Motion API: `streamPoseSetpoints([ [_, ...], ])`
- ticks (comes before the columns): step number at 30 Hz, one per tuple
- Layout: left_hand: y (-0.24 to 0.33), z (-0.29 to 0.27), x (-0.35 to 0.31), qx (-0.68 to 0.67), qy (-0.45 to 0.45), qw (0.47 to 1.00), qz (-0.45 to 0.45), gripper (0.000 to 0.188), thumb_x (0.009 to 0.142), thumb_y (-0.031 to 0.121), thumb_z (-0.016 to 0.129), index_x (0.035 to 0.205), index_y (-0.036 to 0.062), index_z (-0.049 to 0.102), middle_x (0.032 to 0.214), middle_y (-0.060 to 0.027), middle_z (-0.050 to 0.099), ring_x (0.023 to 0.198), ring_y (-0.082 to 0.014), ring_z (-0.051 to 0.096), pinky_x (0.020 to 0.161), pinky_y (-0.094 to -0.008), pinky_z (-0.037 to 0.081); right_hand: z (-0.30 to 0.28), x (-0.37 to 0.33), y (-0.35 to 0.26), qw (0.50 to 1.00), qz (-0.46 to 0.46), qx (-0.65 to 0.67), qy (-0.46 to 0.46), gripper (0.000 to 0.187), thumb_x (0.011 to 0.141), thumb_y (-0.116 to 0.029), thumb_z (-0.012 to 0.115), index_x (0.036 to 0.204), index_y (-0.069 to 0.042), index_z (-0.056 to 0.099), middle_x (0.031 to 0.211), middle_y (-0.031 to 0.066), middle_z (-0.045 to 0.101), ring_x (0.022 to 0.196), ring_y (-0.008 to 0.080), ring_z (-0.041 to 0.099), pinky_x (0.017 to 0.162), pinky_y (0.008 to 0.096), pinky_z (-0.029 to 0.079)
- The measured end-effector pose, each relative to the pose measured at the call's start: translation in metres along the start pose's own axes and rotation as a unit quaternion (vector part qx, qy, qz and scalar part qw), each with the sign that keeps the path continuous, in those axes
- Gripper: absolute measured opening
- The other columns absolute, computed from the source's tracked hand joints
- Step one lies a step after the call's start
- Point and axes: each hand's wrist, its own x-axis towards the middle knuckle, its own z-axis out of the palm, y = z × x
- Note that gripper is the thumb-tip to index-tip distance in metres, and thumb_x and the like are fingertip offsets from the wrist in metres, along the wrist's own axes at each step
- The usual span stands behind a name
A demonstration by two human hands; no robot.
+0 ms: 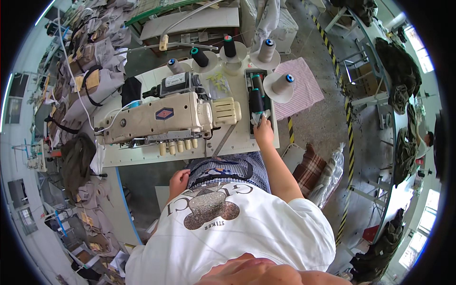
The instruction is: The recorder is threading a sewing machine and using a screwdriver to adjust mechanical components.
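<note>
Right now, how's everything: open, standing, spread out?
Dark rectangular tray: open-topped, holding black thread spools.
Right hand: at tray, grip unclear.
Left hand: loosely curled, hold unclear.
Pale grey thread cones: upright.
Pink striped cloth: spread out.
Cream metal sewing machine: upright, running unclear.

Brown plaid cloth (309, 167) lies beside a plastic-wrapped bundle (330, 174) near striped floor tape (350, 142).

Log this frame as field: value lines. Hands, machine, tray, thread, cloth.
Left hand: near the blue checked cloth at the lap, fingers curled
Right hand: at pale crumpled material in the dark tray; firmness of grip unclear
Machine: beige sewing machine on a white table
Tray: dark tray, right of machine, holding dark spools
Thread: dark cones, grey cones
Cloth: pink striped cloth, right of tray
</note>
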Motion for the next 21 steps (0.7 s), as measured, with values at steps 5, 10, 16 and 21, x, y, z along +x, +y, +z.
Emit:
streamPoseSetpoints([
  [5, -0.105, 0.019, 0.002, 0.022, -0.053, 0.998, -0.015, 0.022, 0.088, 0.016, 0.055, 0.103, 0.0063, 0.067, 0.095, -0.0152, 0.067, 0.086, -0.0309, 0.064, 0.075, -0.0353, 0.05, -0.003, -0.012, 0.001, 1.0, -0.023, -0.006, 0.01, 0.062, 0.077, -0.018, 0.062, 0.134, -0.007, 0.039, 0.109, 0.0176, 0.054, 0.096, 0.0371, 0.058, 0.078, 0.0454, 0.049],
  [10, -0.215, 0.032, -0.011, 0.102, -0.083, 0.983, -0.126, 0.028, 0.085, 0.027, 0.056, 0.099, 0.0076, 0.069, 0.096, -0.0173, 0.067, 0.09, -0.0325, 0.064, 0.077, -0.0394, 0.05, 0.0, -0.019, 0.006, 0.998, -0.044, 0.028, 0.017, 0.055, 0.077, -0.015, 0.06, 0.129, -0.007, 0.046, 0.104, 0.0159, 0.057, 0.095, 0.0359, 0.058, 0.078, 0.0444, 0.049],
  [16, -0.293, 0.038, -0.03, -0.044, -0.052, 0.987, 0.142, 0.031, 0.08, 0.032, 0.057, 0.096, 0.0084, 0.071, 0.095, -0.0189, 0.067, 0.09, -0.035, 0.064, 0.076, -0.0434, 0.05, 0.002, -0.013, 0.013, 0.996, -0.069, 0.062, -0.004, 0.048, 0.077, -0.012, 0.057, 0.124, -0.009, 0.052, 0.101, 0.0145, 0.058, 0.093, 0.0349, 0.059, 0.078, 0.0433, 0.049],
  [21, -0.289, 0.066, -0.007, 0.197, -0.122, 0.96, -0.155, 0.028, 0.079, 0.028, 0.057, 0.093, 0.0082, 0.071, 0.095, -0.02, 0.066, 0.09, -0.0369, 0.064, 0.077, -0.0451, 0.05, 0.01, -0.01, 0.017, 0.996, -0.086, 0.007, 0.013, 0.046, 0.077, -0.014, 0.059, 0.123, -0.011, 0.053, 0.103, 0.0141, 0.056, 0.091, 0.0346, 0.058, 0.077, 0.0431, 0.049],
])
